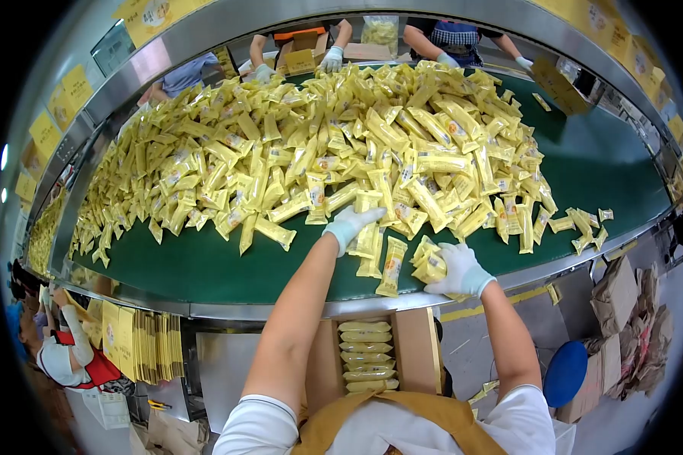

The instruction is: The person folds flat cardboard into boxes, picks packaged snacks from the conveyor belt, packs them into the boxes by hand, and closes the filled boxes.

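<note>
A large heap of yellow wrapped packets point(281, 136) covers much of the green table point(182, 265). My left hand point(350, 226), in a white glove, is at the heap's front edge with its fingers against a packet point(366, 233). My right hand point(459, 271), also gloved, is closed around a few yellow packets point(429, 265) near the table's front edge. Between my hands lies a single packet point(392, 265). Below the edge, close to my body, an open cardboard box point(417, 341) holds a row of several packets.
Across the table, gloved co-workers point(332, 59) stand near open cartons point(300, 61). Flattened yellow cartons point(140, 341) stand at the lower left, near another person point(68, 349). A blue round stool point(565, 373) and crumpled brown paper point(618, 296) are at the lower right.
</note>
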Tool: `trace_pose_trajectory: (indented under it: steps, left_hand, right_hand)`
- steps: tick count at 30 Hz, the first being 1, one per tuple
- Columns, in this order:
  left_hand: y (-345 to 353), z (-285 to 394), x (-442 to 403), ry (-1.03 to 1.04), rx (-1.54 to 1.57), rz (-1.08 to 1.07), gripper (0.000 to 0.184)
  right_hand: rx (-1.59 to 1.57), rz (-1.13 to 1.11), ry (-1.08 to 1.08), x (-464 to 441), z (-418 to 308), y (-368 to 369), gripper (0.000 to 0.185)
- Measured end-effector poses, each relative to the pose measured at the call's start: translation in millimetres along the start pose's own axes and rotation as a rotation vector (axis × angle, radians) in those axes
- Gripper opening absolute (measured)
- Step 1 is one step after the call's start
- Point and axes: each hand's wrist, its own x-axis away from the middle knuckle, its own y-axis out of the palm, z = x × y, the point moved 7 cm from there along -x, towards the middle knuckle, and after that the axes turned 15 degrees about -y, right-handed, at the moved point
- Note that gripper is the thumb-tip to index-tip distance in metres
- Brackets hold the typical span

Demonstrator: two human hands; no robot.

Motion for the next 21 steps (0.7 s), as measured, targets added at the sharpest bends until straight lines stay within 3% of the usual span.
trace_pose_trajectory:
  steps: [3, 6, 8, 11, 12, 14, 15, 18, 21]
  left_hand:
    - [4, 0, 16, 0.010, -0.076, -0.081, 0.077]
    - [2, -17, 8, 0.076, -0.195, -0.098, 0.088]
    - [-8, -19, 21, 0.128, -0.158, -0.045, 0.083]
    - [-32, -8, 62, 0.237, -0.367, 0.148, 0.085]
    - [-39, -10, 75, 0.167, -0.471, 0.176, 0.095]
    - [-58, -20, 88, 0.280, -1.000, 0.527, 0.104]
    - [-61, -25, 96, 0.206, -1.075, 0.510, 0.107]
    - [-60, -45, 112, 0.036, -1.277, 0.510, 0.103]
    - [-51, -59, 115, 0.227, -1.329, 0.671, 0.107]
  right_hand:
    - [-0.143, 0.133, -0.036, 10, 0, 4, 0.082]
    - [-0.574, 0.014, 0.064, 10, 7, -7, 0.078]
    - [-0.406, -0.020, 0.069, 12, 16, -1, 0.081]
    - [-0.068, -0.101, 0.043, 12, -4, -9, 0.086]
    - [-0.023, -0.062, -0.003, 13, -6, -5, 0.085]
    - [0.067, 0.015, -0.096, 16, -10, 7, 0.082]
    - [0.085, -0.064, -0.072, 15, -13, 10, 0.083]
    - [-0.107, 0.011, -0.003, 17, -17, 9, 0.086]
    - [0.275, 0.163, -0.048, 8, -24, -3, 0.092]
